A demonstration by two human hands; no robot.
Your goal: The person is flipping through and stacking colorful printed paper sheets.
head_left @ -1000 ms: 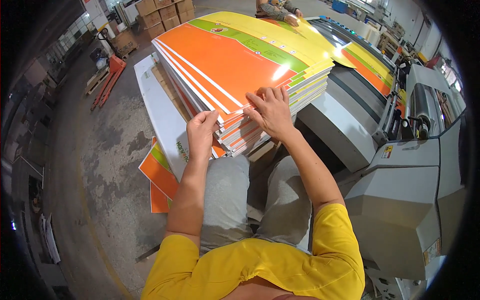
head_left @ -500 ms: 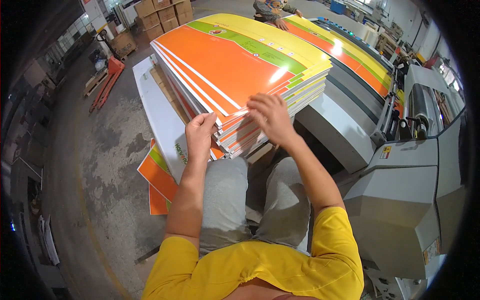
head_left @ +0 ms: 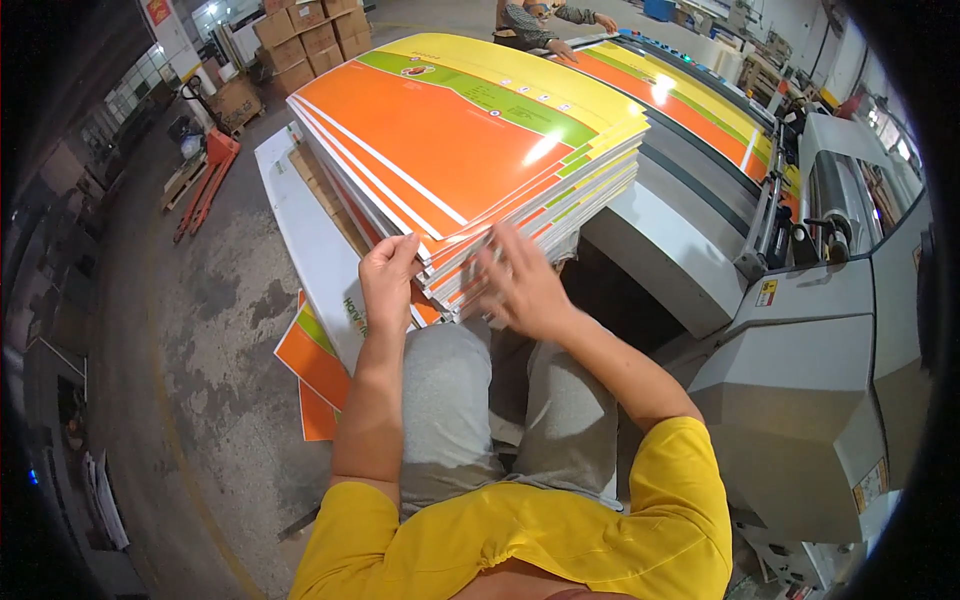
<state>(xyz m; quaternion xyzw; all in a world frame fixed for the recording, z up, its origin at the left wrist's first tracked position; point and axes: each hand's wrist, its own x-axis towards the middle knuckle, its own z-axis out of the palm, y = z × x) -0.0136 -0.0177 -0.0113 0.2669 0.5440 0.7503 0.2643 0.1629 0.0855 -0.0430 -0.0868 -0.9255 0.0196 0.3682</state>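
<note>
A tall stack of large glossy printed sheets [head_left: 440, 150], orange, green and yellow, rises in front of my knees. Its upper sheets are fanned out, so several white borders show along the left side. My left hand [head_left: 388, 278] is closed at the near left corner, thumb and fingers pinching the edge of a printed sheet. Against the near edge, a little to the right, is my right hand [head_left: 528, 290]. Its fingers are apart and blurred by motion, and nothing shows in them.
Grey machinery [head_left: 800, 380] stands close on my right. Beyond the stack, a co-worker [head_left: 545, 28] reaches over a similar sheet [head_left: 670, 110] on the machine bed. A white board [head_left: 310, 240] lies at the left; a red pallet jack [head_left: 210, 180] and cardboard boxes [head_left: 305, 40] stand farther off.
My right hand has come down off the top sheet's near corner to the stack's front edge. My left hand keeps its pinch. The co-worker's hands have shifted over the far sheet.
</note>
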